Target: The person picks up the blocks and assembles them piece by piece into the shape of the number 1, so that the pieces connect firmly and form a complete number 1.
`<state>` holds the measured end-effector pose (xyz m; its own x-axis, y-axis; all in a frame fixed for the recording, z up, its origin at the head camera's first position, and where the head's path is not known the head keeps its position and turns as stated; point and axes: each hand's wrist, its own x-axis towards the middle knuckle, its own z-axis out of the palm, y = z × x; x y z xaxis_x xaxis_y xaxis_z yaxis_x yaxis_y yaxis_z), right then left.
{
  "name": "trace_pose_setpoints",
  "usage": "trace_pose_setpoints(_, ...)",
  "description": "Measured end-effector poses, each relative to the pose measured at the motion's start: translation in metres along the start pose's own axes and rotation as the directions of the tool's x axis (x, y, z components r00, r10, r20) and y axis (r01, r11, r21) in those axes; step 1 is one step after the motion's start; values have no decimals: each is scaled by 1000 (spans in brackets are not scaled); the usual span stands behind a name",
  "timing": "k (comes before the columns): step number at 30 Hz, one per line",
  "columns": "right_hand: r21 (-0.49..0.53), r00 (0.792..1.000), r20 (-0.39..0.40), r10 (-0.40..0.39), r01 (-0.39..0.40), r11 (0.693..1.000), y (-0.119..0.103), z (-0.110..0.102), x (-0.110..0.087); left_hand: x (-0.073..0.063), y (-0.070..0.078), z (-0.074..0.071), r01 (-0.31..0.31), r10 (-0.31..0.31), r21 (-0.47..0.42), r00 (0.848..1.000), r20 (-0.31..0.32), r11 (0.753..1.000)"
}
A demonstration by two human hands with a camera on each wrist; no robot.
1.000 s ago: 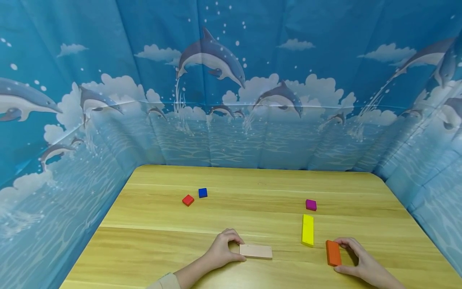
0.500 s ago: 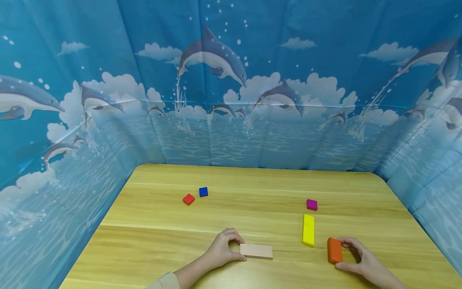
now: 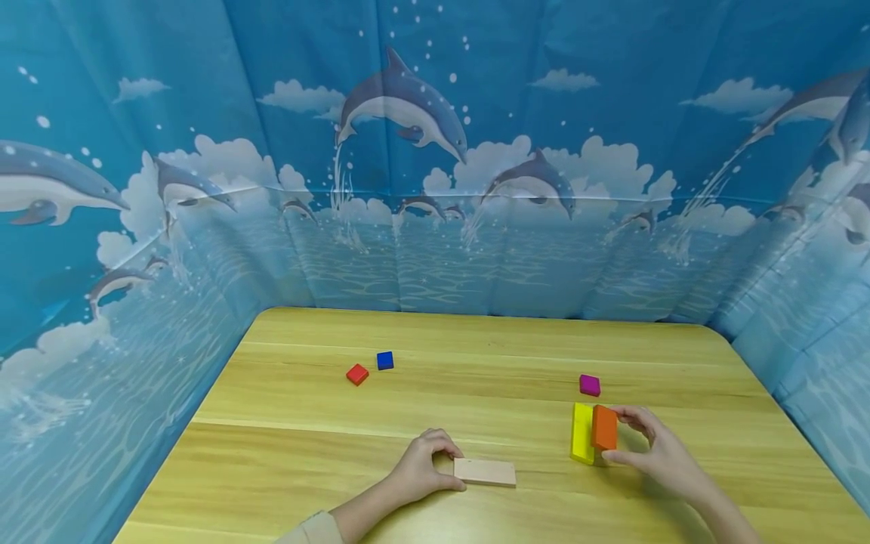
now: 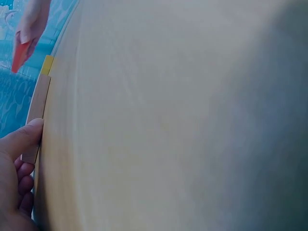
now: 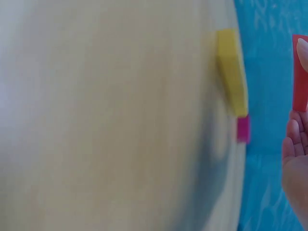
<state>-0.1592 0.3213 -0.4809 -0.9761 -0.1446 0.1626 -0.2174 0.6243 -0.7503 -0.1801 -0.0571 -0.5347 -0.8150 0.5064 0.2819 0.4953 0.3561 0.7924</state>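
My left hand (image 3: 421, 470) pinches the left end of a flat, plain wooden block (image 3: 485, 472) on the table, thumb on the near side and fingers on the far side. In the right hand (image 3: 649, 451) is an orange rectangular block (image 3: 604, 428), gripped between thumb and fingers. It is raised off the table; the right wrist view shows the orange block (image 5: 300, 84) well apart from the tabletop. From the head view it overlaps the right edge of a yellow long block (image 3: 581, 434), which lies on the table. Just beyond that lies a small magenta block (image 3: 589, 385).
Farther back on the left, a small red block (image 3: 357, 375) and a small blue block (image 3: 385, 360) lie near each other. The wooden table (image 3: 292, 393) is ringed on the far side and both flanks by a blue dolphin-print curtain (image 3: 435, 257).
My right hand has lifted the orange block and carried it left and away from me, up to the yellow block. The left hand keeps its hold on the wooden block.
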Motion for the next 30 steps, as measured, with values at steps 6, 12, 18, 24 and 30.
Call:
trace_pose_setpoints(6, 73, 996, -14, -91, 92, 993, -22, 15, 23, 0, -2, 0, -22, 22, 12, 1000, 12, 1000)
trace_pose_setpoints(12, 72, 992, 23, -123, 121, 990, -37, 33, 45, 2, 0, -1, -7, 7, -2, 1000, 11, 1000)
trace_pose_setpoints(18, 112, 985, 47, -166, 160, 981, -46, 53, 60, 3, 2, -2, -10, 10, -1, 1000, -1, 1000)
trace_pose_setpoints(24, 136, 979, 76, -191, 179, 974, -46, 74, 70, 3, 1, -2, -9, 9, 1, 1000, -3, 1000)
trace_pose_setpoints(30, 114, 971, 100, -220, 208, 971, -50, 91, 77, 3, -1, -2, -14, 14, 6, 1000, -7, 1000)
